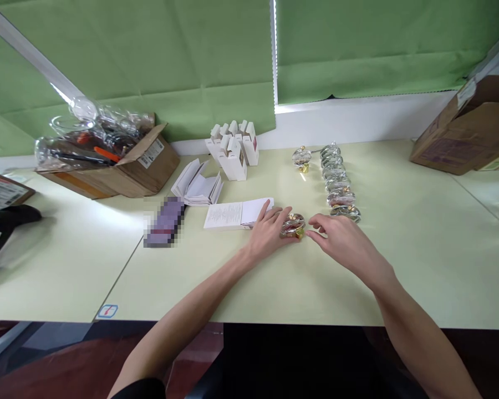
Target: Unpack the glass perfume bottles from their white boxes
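Head view. Pale yellow-green desk point(316, 293), two bare forearms reaching in from the near edge.

Left hand point(266, 234): thumb and forefinger either side of the left end of a clear, rounded glass bottle with gold-coloured fittings point(294, 220), pinching it; other fingers spread above a flat white carton with printed text point(227, 215). Bottle lies near the middle of the desk, between the two hands.

Right hand point(341, 235): thumb and curled fingers apart, tips just right of the bottle, nothing seen between them. Exact contact too fine to tell.

Beyond the right hand, a row of similar glass bottles point(335, 174) runs away toward the wall, close-packed; nearest one partly hidden by the hand. One single glass bottle with gold-coloured base point(301, 157) stands left of the row's far end.

Left of that: cluster of upright white cardboard boxes, tops open point(235, 163); stack of folded white sheets point(197, 188) beside them; flat purple object point(164, 221), pixelated. Far left, brown cardboard box point(149, 174) heaped with clear plastic wrapping point(120, 119). Green blinds point(183, 55) behind.
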Demonstrator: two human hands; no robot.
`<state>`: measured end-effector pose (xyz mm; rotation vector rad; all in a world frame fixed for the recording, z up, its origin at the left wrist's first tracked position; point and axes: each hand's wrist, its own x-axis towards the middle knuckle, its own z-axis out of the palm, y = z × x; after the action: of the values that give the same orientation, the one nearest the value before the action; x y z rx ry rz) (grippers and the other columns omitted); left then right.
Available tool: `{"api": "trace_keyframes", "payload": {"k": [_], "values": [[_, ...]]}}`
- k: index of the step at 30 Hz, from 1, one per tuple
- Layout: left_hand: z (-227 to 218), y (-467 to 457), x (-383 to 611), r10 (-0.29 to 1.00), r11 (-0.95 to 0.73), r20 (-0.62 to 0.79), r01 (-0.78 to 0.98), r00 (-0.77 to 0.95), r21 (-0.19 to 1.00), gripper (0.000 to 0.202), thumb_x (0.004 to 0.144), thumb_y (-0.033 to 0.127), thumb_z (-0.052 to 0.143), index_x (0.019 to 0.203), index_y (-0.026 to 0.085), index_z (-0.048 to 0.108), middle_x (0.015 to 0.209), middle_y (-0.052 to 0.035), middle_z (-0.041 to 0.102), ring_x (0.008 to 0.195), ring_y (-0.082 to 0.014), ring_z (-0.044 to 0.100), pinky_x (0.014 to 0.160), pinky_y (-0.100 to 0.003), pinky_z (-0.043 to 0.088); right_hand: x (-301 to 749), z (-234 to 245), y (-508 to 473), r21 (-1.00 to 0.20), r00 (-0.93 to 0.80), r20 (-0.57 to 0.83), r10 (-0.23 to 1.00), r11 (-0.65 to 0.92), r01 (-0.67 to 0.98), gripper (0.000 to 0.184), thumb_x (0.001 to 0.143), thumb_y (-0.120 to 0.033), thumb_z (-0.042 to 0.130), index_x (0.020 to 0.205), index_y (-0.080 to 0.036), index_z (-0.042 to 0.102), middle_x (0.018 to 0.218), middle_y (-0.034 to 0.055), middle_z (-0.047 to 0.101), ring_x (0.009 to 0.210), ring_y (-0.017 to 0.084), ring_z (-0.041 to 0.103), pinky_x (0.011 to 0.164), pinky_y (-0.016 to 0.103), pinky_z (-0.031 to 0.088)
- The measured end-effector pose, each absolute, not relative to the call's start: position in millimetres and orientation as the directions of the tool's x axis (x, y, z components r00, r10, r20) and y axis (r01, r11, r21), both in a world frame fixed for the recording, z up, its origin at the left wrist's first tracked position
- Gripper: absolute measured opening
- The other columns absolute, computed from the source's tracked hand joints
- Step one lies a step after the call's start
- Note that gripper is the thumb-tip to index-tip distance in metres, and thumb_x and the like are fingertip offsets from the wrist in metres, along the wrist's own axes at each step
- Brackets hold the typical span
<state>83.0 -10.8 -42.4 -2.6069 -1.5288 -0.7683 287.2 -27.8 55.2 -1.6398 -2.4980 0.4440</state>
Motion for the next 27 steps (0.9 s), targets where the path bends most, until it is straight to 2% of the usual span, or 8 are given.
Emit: {"api": "trace_keyframes", "payload": {"k": [5, 9, 13, 18, 24, 27], "values": [[-33.3, -10.1, 74.0, 0.815, -0.543, 0.372, 0.811, 0.445, 0.218, 0.088, 0.074, 0.063, 0.076, 0.141, 0.018, 0.042, 0.129, -0.0135, 0.067, 0.129, -0.0309, 0.057, 0.124, -0.056, 0.026, 288.0, 52.3, -25.7, -0.216, -0.417, -0.133, 0.899, 0.384, 0.898, 0.021, 0.098, -0.031, 0.054, 0.094, -0.017, 0.069, 0.082, 0.0059, 0.072, 0.081, 0.022, 0.067, 0.059, 0.029, 0.031], [-24.0, -12.2, 61.0, 0.81, -0.571, 0.312, 0.788, 0.496, 0.23, 0.071, 0.079, 0.055, 0.075, 0.135, 0.022, 0.046, 0.131, -0.009, 0.065, 0.129, -0.0267, 0.057, 0.125, -0.054, 0.024, 278.2, 39.6, -26.7, -0.143, -0.478, -0.186, 0.858, 0.458, 0.877, 0.024, 0.098, -0.026, 0.052, 0.083, -0.017, 0.068, 0.083, 0.0072, 0.073, 0.076, 0.021, 0.067, 0.056, 0.03, 0.026], [-24.4, -11.9, 60.7, 0.813, -0.564, 0.328, 0.791, 0.481, 0.238, 0.055, 0.084, 0.047, 0.073, 0.128, 0.021, 0.052, 0.124, -0.0083, 0.068, 0.124, -0.0241, 0.061, 0.126, -0.052, 0.022, 268.2, 29.3, -28.0, -0.092, -0.492, -0.151, 0.858, 0.483, 0.871, 0.029, 0.099, -0.022, 0.046, 0.083, -0.016, 0.069, 0.085, 0.0102, 0.074, 0.079, 0.023, 0.068, 0.058, 0.03, 0.031], [-19.0, -5.4, 71.1, 0.823, -0.555, 0.304, 0.794, 0.48, 0.249, 0.033, 0.089, 0.041, 0.068, 0.115, 0.022, 0.059, 0.116, -0.006, 0.071, 0.117, -0.0223, 0.064, 0.125, -0.052, 0.024, 262.2, 27.0, -26.2, -0.079, -0.419, -0.114, 0.901, 0.412, 0.908, 0.034, 0.101, -0.035, 0.045, 0.092, -0.016, 0.072, 0.09, 0.0132, 0.075, 0.082, 0.027, 0.071, 0.06, 0.03, 0.038], [6.0, -2.0, 69.6, 0.812, -0.584, 0.2, 0.75, 0.549, 0.311, 0.028, 0.094, 0.038, 0.059, 0.118, 0.023, 0.06, 0.115, -0.0044, 0.071, 0.119, -0.022, 0.062, 0.123, -0.052, 0.026, 262.5, 26.2, -23.5, -0.07, -0.384, -0.131, 0.914, 0.378, 0.923, 0.034, 0.101, -0.035, 0.044, 0.101, -0.015, 0.071, 0.095, 0.0159, 0.075, 0.086, 0.028, 0.072, 0.064, 0.031, 0.043], [9.4, 0.4, 65.9, 0.82, -0.572, 0.212, 0.752, 0.531, 0.328, 0.023, 0.096, 0.04, 0.053, 0.109, 0.023, 0.063, 0.111, -0.0043, 0.071, 0.113, -0.0214, 0.065, 0.122, -0.05, 0.028, 263.1, 26.3, -23.8, -0.075, -0.388, -0.134, 0.912, 0.381, 0.921, 0.033, 0.101, -0.034, 0.044, 0.1, -0.015, 0.071, 0.095, 0.0154, 0.075, 0.085, 0.028, 0.072, 0.065, 0.03, 0.043]]}}
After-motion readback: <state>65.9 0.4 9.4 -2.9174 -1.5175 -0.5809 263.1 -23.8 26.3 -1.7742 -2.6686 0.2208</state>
